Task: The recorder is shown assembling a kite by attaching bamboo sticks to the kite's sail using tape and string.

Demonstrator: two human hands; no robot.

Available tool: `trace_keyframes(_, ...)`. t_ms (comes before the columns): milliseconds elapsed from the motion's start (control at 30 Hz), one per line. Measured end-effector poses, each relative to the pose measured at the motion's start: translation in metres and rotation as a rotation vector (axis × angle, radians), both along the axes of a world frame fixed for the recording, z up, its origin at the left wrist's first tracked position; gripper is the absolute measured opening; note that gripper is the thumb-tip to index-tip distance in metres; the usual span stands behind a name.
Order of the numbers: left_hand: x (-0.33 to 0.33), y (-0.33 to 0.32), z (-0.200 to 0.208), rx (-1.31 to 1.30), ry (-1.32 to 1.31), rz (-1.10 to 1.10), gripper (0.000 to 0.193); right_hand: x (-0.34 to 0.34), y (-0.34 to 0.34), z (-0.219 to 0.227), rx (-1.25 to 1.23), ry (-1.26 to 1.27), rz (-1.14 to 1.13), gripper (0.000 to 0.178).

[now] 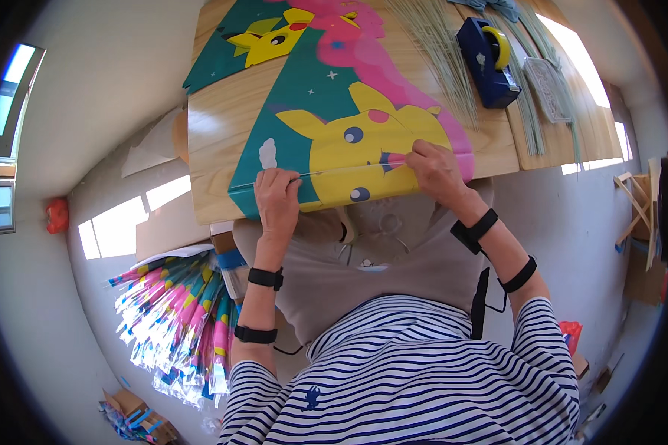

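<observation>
A printed sheet point(274, 133) in green, pink and yellow, with a big-eared cartoon figure, lies across the table's near edge, and its front part hangs down toward my lap. A thin pale line crosses it between my hands; I cannot tell whether it is a rod or a fold. My left hand point(277, 196) is closed at the left end of this line, thumb and fingers pinching the sheet near a white cloud print. Farther right, my right hand point(439, 172) pinches the sheet beside the figure's mouth. What lies under the fingertips is hidden.
Another printed sheet point(263, 48) lies at the far left of the wooden table point(219, 126). Thin pale sticks point(441, 55), a blue tape dispenser point(486, 67) and a clear box point(547, 89) are at the far right. Plastic-wrapped colourful pieces point(178, 311) fan out at my left.
</observation>
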State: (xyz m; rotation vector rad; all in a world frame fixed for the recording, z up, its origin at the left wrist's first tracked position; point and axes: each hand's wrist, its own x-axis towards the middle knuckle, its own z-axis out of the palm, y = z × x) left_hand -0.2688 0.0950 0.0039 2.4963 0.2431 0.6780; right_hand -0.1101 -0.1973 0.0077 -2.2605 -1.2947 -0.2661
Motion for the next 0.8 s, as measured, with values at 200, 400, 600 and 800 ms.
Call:
trace_keyframes(200,-0.008,-0.004,0.008,0.036,0.057,0.007,0.019,-0.003,-0.005,-0.007,0.011,0.043,-0.055,0.010)
trace_keyframes(400,0.027,-0.028,0.046,0.225,0.014,-0.069,0.029,-0.016,-0.011,0.015,0.168,0.082,-0.043,0.017)
trace_keyframes(600,0.056,-0.038,0.051,-0.182,0.107,-0.118,0.024,-0.018,-0.046,0.017,0.253,0.084,-0.141,0.007)
trace_keyframes(800,0.091,-0.074,0.061,-1.312,0.078,-0.075,0.016,-0.025,-0.084,0.016,0.157,0.119,-0.167,0.008)
